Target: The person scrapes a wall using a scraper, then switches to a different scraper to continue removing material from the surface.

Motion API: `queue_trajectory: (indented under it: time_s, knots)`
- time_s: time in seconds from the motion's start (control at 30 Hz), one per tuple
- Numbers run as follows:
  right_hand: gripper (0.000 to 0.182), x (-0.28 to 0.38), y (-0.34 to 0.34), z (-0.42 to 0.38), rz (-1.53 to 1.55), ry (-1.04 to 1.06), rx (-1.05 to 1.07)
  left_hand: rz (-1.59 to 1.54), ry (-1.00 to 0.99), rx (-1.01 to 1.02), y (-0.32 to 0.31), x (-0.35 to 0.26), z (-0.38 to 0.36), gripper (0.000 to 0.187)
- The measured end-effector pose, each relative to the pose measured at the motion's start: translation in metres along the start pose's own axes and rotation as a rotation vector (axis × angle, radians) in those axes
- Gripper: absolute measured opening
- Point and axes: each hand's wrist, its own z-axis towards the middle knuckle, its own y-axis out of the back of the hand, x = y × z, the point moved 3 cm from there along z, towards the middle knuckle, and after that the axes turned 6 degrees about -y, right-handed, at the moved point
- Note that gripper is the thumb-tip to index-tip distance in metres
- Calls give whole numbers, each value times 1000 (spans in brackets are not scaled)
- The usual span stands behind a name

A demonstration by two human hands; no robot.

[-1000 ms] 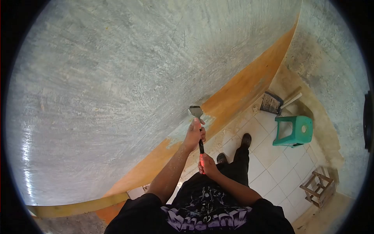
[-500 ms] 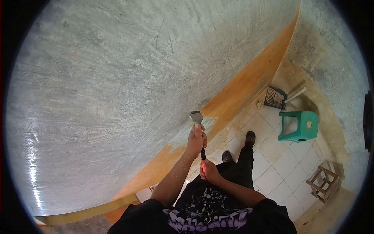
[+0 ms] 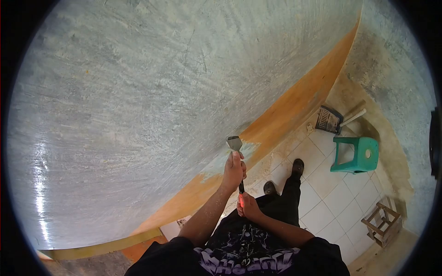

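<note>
Both of my hands are wrapped round a long-handled scraper [image 3: 235, 143] with a wide metal blade, a black shaft and a red-orange grip. My left hand [image 3: 234, 172] closes on it just below the blade, thumb laid along the shaft. Lower down, near my body, my right hand [image 3: 249, 207] grips the red-orange end. The blade overlaps the grey wall [image 3: 152, 110] close to the upper edge of an orange painted band [image 3: 294, 108]. Beside the blade, a pale, ragged patch [image 3: 248, 149] interrupts the orange.
A green plastic stool [image 3: 355, 155] stands on the white tiled floor [image 3: 317, 207] to the right. Behind it, a black dustpan [image 3: 328, 120] with a pale handle rests by the wall corner. A small wooden frame stool [image 3: 383, 224] sits farther right. My shoes [image 3: 298, 166] are below the wall.
The whole view has shifted slightly, with the stool and dustpan now lower in it. The blade also appears a little lower and to the right; both hands keep their hold.
</note>
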Motion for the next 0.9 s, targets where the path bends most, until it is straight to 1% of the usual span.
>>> queue_trajectory:
  time_s: [0.2, 0.37, 0.57, 0.67, 0.77, 0.9]
  knots:
    - [47, 0, -1, 1, -32, 19, -13, 14, -18, -14, -1, -1, -3, 43]
    - [46, 7, 6, -1, -3, -28, -14, 73, -25, -21, -11, -1, 5, 45]
    - [44, 10, 4, -8, -29, -12, 10, -15, 9, -17, -4, -1, -3, 46]
    - [43, 13, 8, -5, -9, -24, -20, 100, -28, -30, -14, 1, 9, 47]
    - [43, 12, 6, -4, -6, -10, -30, 35, -27, -7, -11, 4, 10, 47]
    - [44, 11, 7, -4, -45, -4, -1, 41, -16, -29, -13, -5, 6, 47]
